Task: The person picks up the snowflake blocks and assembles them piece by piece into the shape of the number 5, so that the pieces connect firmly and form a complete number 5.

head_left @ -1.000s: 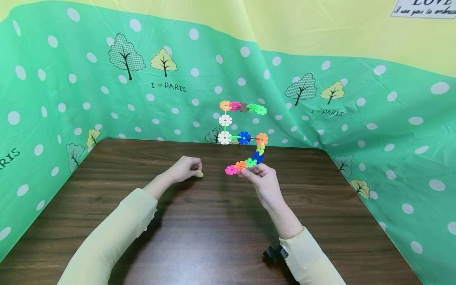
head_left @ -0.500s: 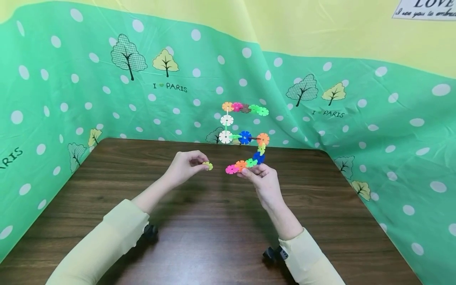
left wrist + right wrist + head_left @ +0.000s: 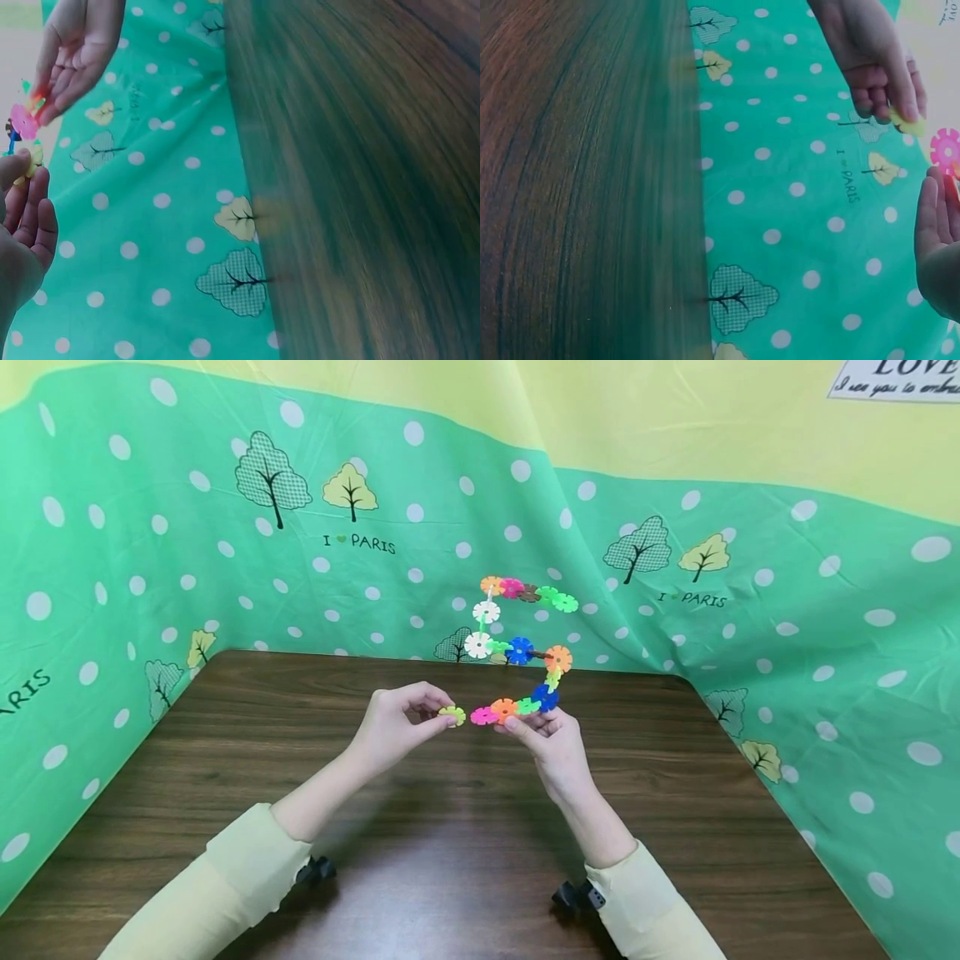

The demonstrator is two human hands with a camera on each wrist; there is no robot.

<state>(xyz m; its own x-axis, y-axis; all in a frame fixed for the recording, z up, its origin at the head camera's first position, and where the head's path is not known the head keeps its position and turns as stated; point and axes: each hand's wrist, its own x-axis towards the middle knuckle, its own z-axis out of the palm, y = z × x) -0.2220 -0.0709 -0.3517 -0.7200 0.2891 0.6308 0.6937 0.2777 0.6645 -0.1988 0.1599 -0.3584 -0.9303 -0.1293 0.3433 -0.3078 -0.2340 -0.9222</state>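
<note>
Between thumb and fingers, my left hand [image 3: 393, 727] pinches a yellow notched disc [image 3: 453, 716] above the table. Just to its right is the pink disc [image 3: 483, 716] that ends a chain of interlocking notched discs [image 3: 520, 651]. A small gap shows between yellow and pink in the head view. My right hand [image 3: 558, 752] grips the chain near that end, at an orange disc [image 3: 504, 711]. From there the chain bends up and back in an S-like shape, through blue, orange and white discs to a green one at the top. In the right wrist view the pink disc [image 3: 946, 150] stands above my right fingers.
Below both hands lies the dark wooden table [image 3: 465, 860]. A green and yellow cloth [image 3: 420, 543] with dots and trees hangs behind it and at the sides. Black wrist cameras [image 3: 577, 896] sit under the sleeves.
My left hand has lifted the yellow disc off the table and carried it right, close to the pink disc. The chain has tilted slightly, its top shifting right; my right hand has barely moved.
</note>
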